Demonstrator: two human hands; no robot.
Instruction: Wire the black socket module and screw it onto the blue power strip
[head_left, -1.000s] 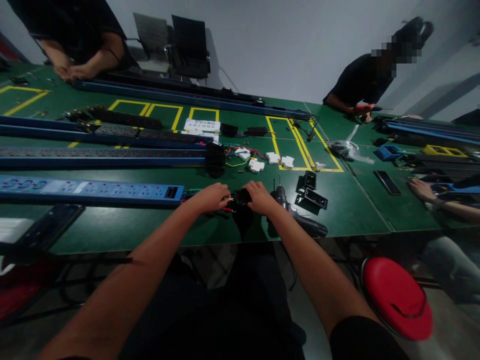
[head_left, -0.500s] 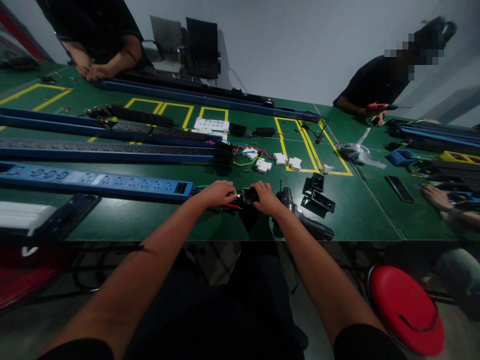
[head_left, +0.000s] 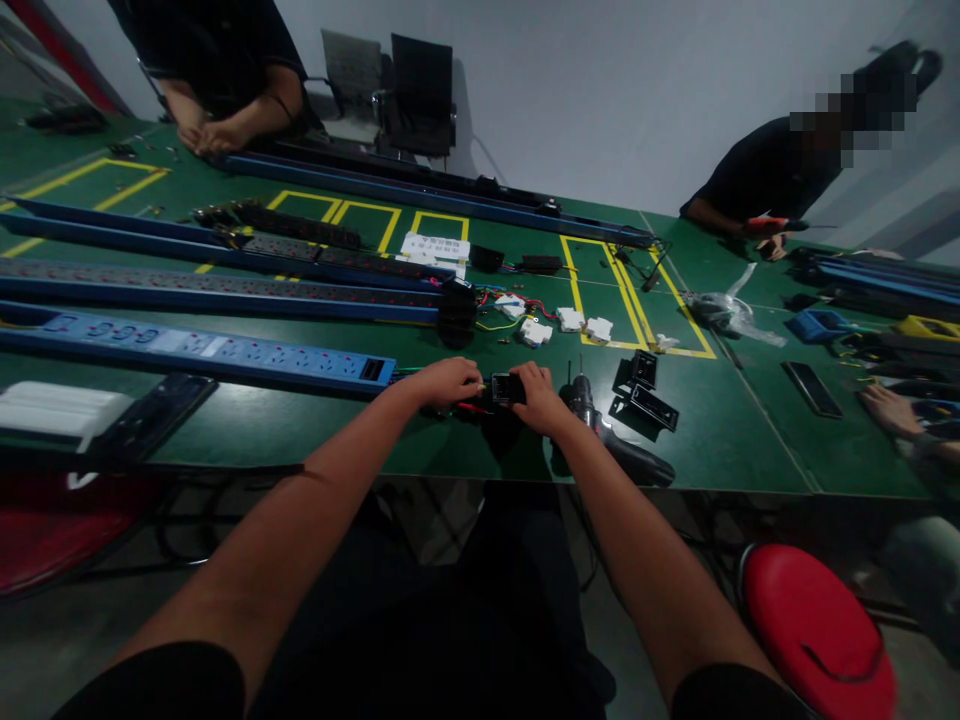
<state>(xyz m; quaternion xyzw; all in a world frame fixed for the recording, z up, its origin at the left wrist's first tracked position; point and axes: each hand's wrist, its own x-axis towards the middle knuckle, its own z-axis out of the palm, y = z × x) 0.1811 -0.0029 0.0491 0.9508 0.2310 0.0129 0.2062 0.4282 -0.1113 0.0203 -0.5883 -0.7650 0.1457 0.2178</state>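
Observation:
My right hand (head_left: 538,396) is closed on the right end of a small black module (head_left: 504,389) with a pale frame, above the green table. Just left of it, my left hand (head_left: 451,382) pinches near the wires; what lies between its fingertips is too small to name. Green and red wires run from under my left hand to the end of a blue socket strip (head_left: 300,359). A dark power drill (head_left: 626,447) lies beside my right hand, with black brackets (head_left: 654,408) past it.
White connectors (head_left: 535,332) and loose wires lie beyond my hands. More long strips (head_left: 337,300) stretch left. A phone (head_left: 812,389) and a plastic bag (head_left: 724,312) are to the right. Two people work across the table; another person's hand (head_left: 891,410) is at right.
The whole view has shifted slightly, so the table's things appear further right. My hands stay close together at the black module, in nearly the same pose.

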